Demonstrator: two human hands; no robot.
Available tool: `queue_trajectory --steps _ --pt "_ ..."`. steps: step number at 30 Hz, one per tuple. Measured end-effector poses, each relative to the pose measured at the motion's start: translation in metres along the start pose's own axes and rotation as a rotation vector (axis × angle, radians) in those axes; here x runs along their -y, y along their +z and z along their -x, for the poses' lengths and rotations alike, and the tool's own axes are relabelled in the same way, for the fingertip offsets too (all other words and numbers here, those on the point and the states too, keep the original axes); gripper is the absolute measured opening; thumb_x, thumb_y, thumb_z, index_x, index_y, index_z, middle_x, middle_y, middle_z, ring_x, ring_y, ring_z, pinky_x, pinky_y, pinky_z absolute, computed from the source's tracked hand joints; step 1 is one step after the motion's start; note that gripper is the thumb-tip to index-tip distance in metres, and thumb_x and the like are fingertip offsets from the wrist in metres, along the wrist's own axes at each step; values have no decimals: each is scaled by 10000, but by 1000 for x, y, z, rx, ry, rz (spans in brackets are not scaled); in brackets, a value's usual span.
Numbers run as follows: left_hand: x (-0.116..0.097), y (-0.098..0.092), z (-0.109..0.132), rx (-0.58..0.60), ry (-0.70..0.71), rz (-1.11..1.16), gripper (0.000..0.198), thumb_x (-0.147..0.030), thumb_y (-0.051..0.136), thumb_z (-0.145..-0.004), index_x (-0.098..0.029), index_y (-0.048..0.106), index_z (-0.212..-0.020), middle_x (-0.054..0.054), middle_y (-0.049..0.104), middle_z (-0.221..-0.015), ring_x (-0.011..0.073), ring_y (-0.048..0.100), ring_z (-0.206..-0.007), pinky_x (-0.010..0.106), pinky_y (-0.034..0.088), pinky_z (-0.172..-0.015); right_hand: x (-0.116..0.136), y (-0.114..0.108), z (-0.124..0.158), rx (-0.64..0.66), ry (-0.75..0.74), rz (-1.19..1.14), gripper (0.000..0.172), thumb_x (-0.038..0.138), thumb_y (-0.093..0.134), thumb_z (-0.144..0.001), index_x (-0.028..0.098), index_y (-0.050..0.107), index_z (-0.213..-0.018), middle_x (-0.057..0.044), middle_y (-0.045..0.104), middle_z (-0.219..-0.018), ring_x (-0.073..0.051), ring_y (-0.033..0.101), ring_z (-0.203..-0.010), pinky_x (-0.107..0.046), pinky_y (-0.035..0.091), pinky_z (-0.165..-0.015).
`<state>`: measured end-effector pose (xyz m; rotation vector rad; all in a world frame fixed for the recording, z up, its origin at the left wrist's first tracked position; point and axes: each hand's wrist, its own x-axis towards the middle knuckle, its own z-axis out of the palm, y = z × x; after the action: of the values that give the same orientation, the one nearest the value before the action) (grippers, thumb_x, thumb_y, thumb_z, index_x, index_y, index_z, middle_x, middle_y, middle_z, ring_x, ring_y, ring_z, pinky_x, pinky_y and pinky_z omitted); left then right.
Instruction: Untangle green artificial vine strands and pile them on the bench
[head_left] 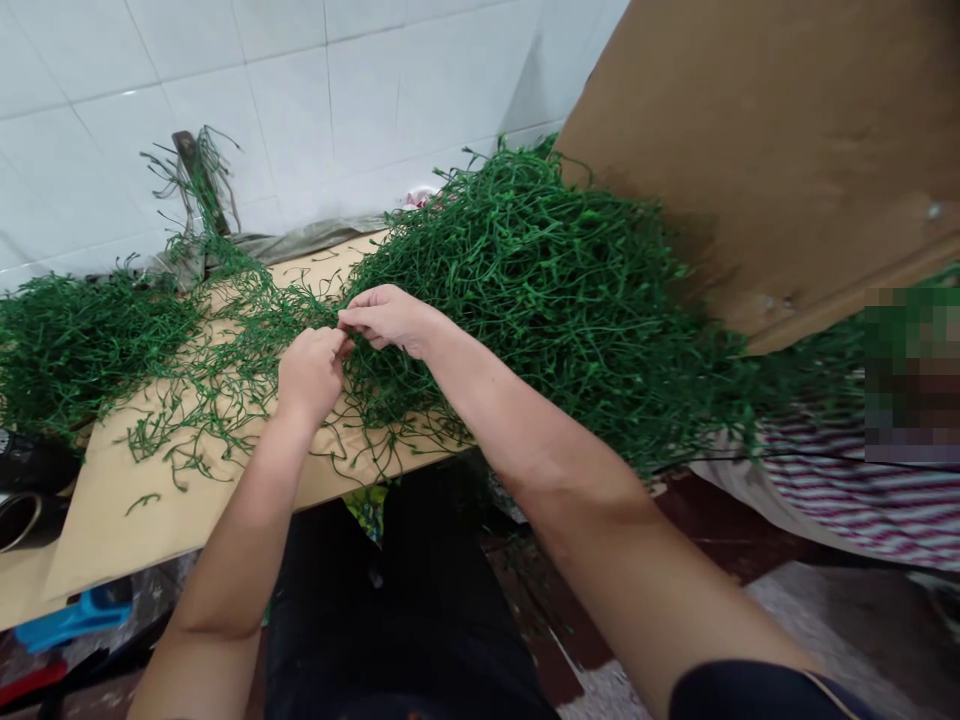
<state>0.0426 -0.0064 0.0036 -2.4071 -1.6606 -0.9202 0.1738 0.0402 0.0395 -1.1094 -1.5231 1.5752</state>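
Note:
A big tangled heap of thin green plastic stems (540, 290) lies on a cardboard-covered table (105, 510). My left hand (309, 372) is closed in a pinch at the heap's left edge, its fingers gripping green stems. My right hand (390, 316) sits just above and to the right of it, fingers pressed together on the same stems. The two hands touch at the fingertips. Loose stems (217, 400) trail over the cardboard to the left of my hands.
A second, flatter pile of green stems (67, 345) lies at the far left. A large cardboard sheet (765, 150) leans at the right. White tiled wall (300, 100) behind. Striped cloth (847, 490) at right; blue object (71, 620) below the table edge.

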Motion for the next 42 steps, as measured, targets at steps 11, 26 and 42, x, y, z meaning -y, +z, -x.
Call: queue_trajectory --steps 11,26,42 --pt "-8 2 14 -121 -150 211 253 -224 363 -826 -196 404 -577 13 487 -582 152 460 -626 277 329 -628 1 17 -25 -310 -170 -3 312 185 453 -863 162 406 -556 108 220 -346 -6 155 -311 -177 123 -348" --pt "43 -1 37 146 -470 343 280 -309 564 -741 -141 663 -941 111 673 -978 223 604 -905 343 459 -799 48 -21 2 -314 -233 -366 382 470 392 -885 200 327 -623 99 130 -464 -24 92 -379 -176 93 -347" --pt "13 -27 60 -82 -336 1859 234 -381 640 -751 -179 614 -635 -52 340 -466 52 401 -477 196 381 -520 76 50 4 -154 -366 -687 362 494 404 -871 196 381 -666 71 154 -549 -44 131 -429 -198 149 -375"
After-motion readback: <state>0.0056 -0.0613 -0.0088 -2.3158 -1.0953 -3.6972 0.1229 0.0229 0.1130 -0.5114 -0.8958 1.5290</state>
